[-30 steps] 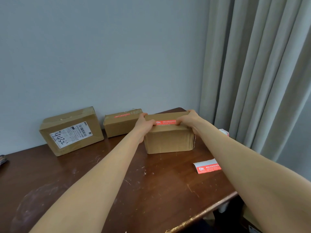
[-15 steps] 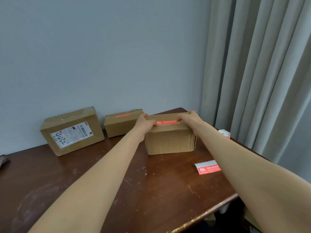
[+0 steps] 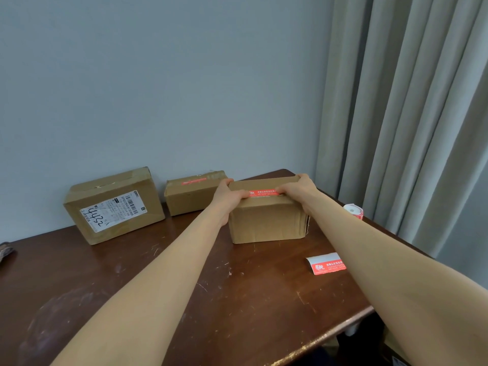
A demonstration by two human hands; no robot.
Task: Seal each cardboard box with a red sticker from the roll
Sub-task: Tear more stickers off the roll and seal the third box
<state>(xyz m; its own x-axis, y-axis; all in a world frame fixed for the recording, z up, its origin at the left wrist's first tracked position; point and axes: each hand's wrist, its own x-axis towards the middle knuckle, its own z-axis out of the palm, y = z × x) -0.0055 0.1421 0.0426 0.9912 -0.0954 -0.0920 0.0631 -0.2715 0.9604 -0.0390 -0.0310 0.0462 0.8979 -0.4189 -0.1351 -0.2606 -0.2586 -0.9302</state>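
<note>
We lean over a scratched brown surface [image 3: 158, 299]; at its far left a large labelled box [image 3: 113, 204] sits by the wall; the near box [image 3: 266, 223] stands before us; a smaller box [image 3: 190, 199] sits behind, between them; our left hand [image 3: 227, 196] and right hand [image 3: 301, 190] clasp the near box's top corners, pressing the ends of the red sticker [image 3: 264, 192] there; a loose sticker strip [image 3: 327, 265] lies right; the roll [image 3: 353, 210] stands by the curtain.
</note>
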